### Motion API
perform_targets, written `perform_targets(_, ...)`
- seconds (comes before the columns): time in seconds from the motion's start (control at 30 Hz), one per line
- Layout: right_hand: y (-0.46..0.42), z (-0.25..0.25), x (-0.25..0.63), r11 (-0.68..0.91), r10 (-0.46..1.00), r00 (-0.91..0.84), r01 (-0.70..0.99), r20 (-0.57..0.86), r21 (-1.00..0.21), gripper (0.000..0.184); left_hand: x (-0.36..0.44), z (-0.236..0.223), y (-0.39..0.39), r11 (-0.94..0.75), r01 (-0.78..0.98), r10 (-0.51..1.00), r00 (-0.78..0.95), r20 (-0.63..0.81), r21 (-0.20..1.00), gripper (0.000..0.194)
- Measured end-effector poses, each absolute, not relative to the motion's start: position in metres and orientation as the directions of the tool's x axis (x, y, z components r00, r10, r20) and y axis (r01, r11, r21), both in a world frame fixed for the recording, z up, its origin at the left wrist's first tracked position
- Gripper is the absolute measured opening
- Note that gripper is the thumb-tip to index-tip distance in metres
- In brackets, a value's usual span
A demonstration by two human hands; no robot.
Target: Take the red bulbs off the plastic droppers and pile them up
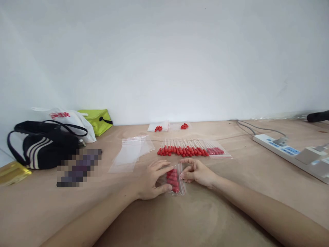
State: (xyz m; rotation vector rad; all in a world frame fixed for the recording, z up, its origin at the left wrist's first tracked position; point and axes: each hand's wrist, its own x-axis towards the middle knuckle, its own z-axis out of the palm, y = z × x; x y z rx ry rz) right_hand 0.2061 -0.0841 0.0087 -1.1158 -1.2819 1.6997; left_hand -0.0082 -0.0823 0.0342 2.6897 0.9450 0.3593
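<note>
A clear zip bag (182, 185) with several red-headed pieces (173, 180) inside lies flat on the table in front of me. My left hand (154, 180) holds its left side, thumb near the bottom and fingers over the top. At the bag's zip edge on the right, my right hand (196, 172) is closed in a pinch. Just beyond, a row of thin sticks with red heads (181, 151) stretches sideways. Another filled zip bag (223, 153) rests at the row's right end. Flat clear bags (125, 157) are stacked to the left.
Small red pieces (158, 129) lie on clear bags (164, 125) by the wall. At left are a black bag (48, 145), a white plastic bag (86, 127), a lime-green bag (99, 121) and a blurred dark object (79, 168). A power strip (285, 149) with cables stands right.
</note>
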Motion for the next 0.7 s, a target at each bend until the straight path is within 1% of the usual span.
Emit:
perform_targets(0.07, -0.084, 0.008, 0.205, -0.245, 0.91, -0.359, -0.063, -0.208, -0.967, 0.062, 0.002, 0.032, -0.079, -0.795, 0.486, 0.587, 0.766, 0.262, 0.362, 0.034)
perform_targets(0.1, -0.084, 0.008, 0.205, -0.244, 0.912, -0.355, -0.063, -0.207, -0.968, 0.061, 0.008, 0.031, -0.077, -0.818, 0.444, 0.555, 0.776, 0.298, 0.365, 0.029)
perform_targets(0.17, -0.084, 0.009, 0.205, -0.237, 0.913, -0.352, -0.055, -0.204, -0.97, 0.059, 0.017, 0.032, -0.071, -0.85, 0.389, 0.502, 0.802, 0.324, 0.355, 0.024)
perform_targets(0.3, -0.085, 0.012, 0.207, -0.247, 0.906, -0.366, -0.048, -0.213, -0.968, 0.059, 0.025, 0.036, -0.061, -0.873, 0.333, 0.44, 0.853, 0.281, 0.356, 0.018)
perform_targets(0.47, -0.083, 0.012, 0.207, -0.262, 0.899, -0.383, -0.075, -0.215, -0.962, 0.06, 0.025, 0.042, -0.059, -0.867, 0.328, 0.426, 0.878, 0.219, 0.375, 0.015)
perform_targets(0.7, -0.083, 0.013, 0.207, -0.252, 0.902, -0.38, -0.074, -0.206, -0.965, 0.058, 0.028, 0.044, -0.059, -0.879, 0.332, 0.417, 0.884, 0.211, 0.343, 0.006)
